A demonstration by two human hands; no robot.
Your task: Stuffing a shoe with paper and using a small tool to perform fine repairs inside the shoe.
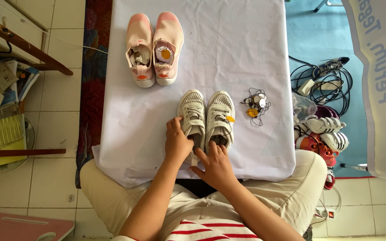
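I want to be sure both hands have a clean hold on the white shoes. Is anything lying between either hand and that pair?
Nothing visible does. The left hand rests on the left white shoe; the right hand touches the heel of the right white shoe. The tag bundle lies apart.

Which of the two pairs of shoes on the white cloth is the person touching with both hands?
The white pair nearest the person: the left hand and right hand rest at its heels. The pink pair stands untouched at the cloth's far end.
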